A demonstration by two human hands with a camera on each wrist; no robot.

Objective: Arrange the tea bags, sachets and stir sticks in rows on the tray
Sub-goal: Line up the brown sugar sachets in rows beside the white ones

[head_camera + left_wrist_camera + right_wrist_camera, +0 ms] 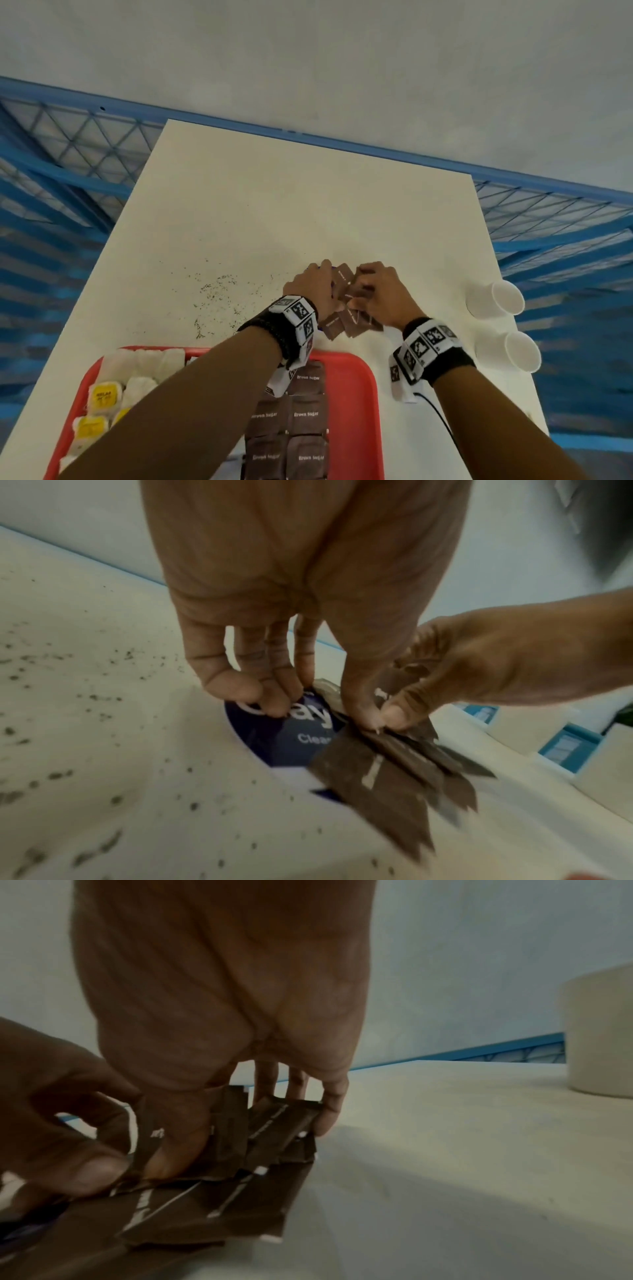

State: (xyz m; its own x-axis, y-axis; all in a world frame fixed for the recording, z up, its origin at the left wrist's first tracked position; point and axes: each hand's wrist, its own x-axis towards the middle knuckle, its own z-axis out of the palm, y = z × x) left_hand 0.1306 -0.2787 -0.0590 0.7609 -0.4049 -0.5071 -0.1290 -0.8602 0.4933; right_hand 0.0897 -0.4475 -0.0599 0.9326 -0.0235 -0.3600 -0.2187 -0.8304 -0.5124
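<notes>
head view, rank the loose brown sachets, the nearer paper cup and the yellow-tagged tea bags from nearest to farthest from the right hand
1. Loose brown sachets: on the table, under the right hand.
2. Nearer paper cup: on its side, to the right.
3. Yellow-tagged tea bags: left end of the red tray, farthest.

The left forearm (212, 387) covers the middle of the red tray (356, 377), hiding whatever lies between the tea bags (102, 394) and the brown sugar sachets (305, 414); the bottom edge cuts the tray off. The loose sachets (346, 301) on the surface (274, 205) are half covered by both hands, so their count is unclear. A dark blue packet (274, 737) shows only partly, its lettering blocked by the fingers (236, 688). The sachets smear with blur in the wrist views.
</notes>
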